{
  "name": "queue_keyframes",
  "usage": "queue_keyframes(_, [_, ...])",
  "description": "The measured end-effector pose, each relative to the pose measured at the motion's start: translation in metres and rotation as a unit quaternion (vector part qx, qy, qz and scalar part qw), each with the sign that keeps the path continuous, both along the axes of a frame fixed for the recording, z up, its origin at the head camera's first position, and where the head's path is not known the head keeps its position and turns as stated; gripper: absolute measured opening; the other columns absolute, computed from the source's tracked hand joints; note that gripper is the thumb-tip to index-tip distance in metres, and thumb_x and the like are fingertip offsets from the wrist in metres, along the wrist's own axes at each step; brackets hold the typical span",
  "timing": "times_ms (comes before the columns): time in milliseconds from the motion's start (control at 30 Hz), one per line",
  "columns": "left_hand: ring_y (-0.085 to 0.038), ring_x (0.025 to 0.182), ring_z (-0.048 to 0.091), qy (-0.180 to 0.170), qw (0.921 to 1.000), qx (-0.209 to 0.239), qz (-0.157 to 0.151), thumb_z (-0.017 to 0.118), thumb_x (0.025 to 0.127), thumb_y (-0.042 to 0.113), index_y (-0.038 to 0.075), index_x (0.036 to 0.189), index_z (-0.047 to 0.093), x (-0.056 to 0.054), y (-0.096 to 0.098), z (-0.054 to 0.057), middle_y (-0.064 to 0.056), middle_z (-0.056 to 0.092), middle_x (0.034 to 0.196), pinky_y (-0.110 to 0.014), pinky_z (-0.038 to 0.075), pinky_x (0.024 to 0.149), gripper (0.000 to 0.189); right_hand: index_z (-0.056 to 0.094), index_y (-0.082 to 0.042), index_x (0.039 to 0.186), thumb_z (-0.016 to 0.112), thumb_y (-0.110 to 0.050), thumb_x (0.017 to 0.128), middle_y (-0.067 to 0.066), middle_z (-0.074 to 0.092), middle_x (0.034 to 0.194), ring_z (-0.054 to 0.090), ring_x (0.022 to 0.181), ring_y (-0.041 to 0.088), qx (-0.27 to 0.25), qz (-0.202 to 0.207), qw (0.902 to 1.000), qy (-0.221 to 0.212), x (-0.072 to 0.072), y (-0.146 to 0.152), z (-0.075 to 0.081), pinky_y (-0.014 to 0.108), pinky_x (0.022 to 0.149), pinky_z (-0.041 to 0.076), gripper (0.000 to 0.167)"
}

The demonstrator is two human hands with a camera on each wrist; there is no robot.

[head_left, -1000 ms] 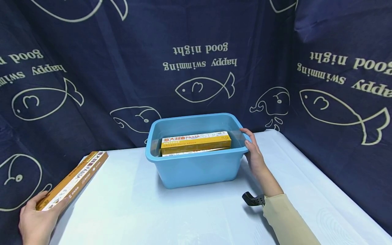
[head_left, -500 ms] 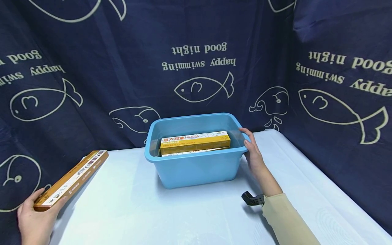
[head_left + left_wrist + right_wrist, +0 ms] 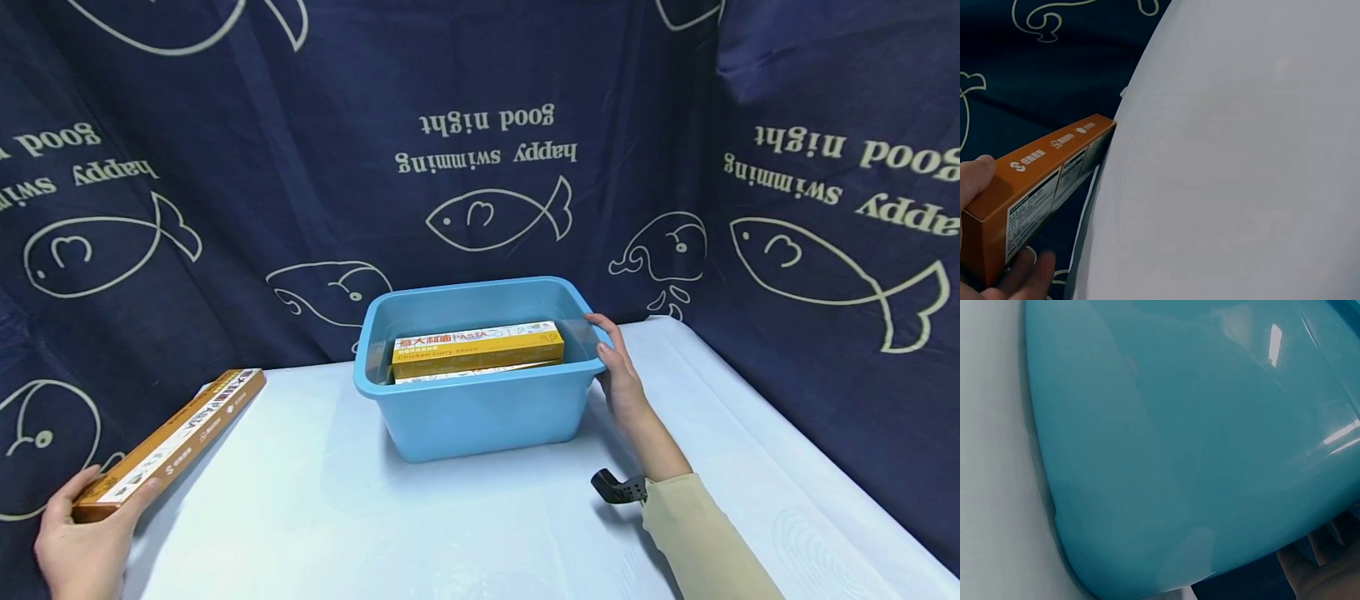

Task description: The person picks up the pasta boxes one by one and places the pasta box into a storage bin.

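My left hand grips the near end of a long orange-brown pasta box, thumb on one side and fingers on the other. In the left wrist view the box lies along the table's left edge, partly beyond it. At the middle of the table stands a blue plastic tub. A yellow pasta box marked chicken curry sauce lies inside it, on top of another box mostly hidden. My right hand holds the tub's right rim; the right wrist view shows the tub's side wall with fingers at its edge.
A white-covered table carries the tub. Dark blue curtains with fish drawings and lettering hang close behind it and along both sides. A black strap piece juts out from the right wrist.
My left hand has shifted slightly left and toward me; the near end of the orange-brown pasta box has swung with it. The right hand and the tub stay in place.
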State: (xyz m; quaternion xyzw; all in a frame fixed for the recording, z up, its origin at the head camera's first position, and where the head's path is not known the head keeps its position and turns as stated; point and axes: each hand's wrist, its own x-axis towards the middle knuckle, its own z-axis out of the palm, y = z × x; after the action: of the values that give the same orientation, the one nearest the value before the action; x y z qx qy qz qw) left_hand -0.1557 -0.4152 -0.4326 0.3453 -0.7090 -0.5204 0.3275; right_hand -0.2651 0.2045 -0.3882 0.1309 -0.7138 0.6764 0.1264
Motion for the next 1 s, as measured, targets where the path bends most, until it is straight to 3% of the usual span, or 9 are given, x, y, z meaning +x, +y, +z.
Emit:
queue_keyframes(200, [0.005,0.123,0.047,0.110,0.9905,0.083,-0.001,0.082,0.076,0.000,0.035,0.137,0.057,-0.0010,0.0018,0.0009,0.025,0.052,0.129,0.004,0.038,0.091,0.075,0.029,-0.026,0.152,0.032,-0.038,0.097,0.005,0.014,0.166,0.013,0.153,0.039,-0.001,0.000,1.0000,-0.002,0.0001,-0.0001,-0.0002,0.074,0.117,0.005,0.057])
queue_keyframes(367, [0.001,0.130,0.044,0.126,0.9854,0.114,0.013,0.078,0.081,0.003,0.035,0.138,0.055,-0.0044,0.0039,0.0034,0.021,0.049,0.135,0.002,0.045,0.077,0.069,0.029,-0.026,0.152,0.033,-0.040,0.097,0.005,0.015,0.166,0.013,0.152,0.040,-0.004,0.000,1.0000,-0.001,-0.0005,0.0004,0.0000,0.074,0.117,0.005,0.057])
queue_keyframes(500, [-0.004,0.132,0.044,0.158,0.9770,0.142,0.018,0.075,0.082,-0.001,0.033,0.136,0.056,-0.0066,0.0039,0.0035,0.018,0.048,0.136,0.003,0.043,0.063,0.067,0.029,-0.026,0.152,0.033,-0.040,0.097,0.005,0.014,0.166,0.013,0.152,0.040,-0.004,0.000,1.0000,0.000,-0.0006,0.0001,0.0003,0.074,0.117,0.005,0.057])
queue_keyframes(800, [-0.005,0.123,0.049,0.216,0.9573,0.192,0.012,0.077,0.077,-0.010,0.027,0.136,0.059,-0.0070,0.0028,0.0048,0.014,0.050,0.130,-0.005,0.050,0.056,0.072,0.029,-0.027,0.152,0.032,-0.038,0.097,0.005,0.014,0.166,0.013,0.152,0.039,-0.009,0.006,0.9999,-0.005,-0.0008,-0.0009,0.0021,0.074,0.118,0.005,0.056])
queue_keyframes(1000, [-0.007,0.123,0.049,0.238,0.9501,0.202,0.002,0.076,0.076,-0.015,0.024,0.136,0.059,-0.0063,0.0047,0.0067,0.012,0.050,0.131,-0.007,0.050,0.055,0.073,0.029,-0.027,0.152,0.032,-0.038,0.097,0.006,0.014,0.166,0.014,0.151,0.040,-0.011,0.009,0.9998,-0.011,0.0007,-0.0007,0.0020,0.073,0.118,0.006,0.056])
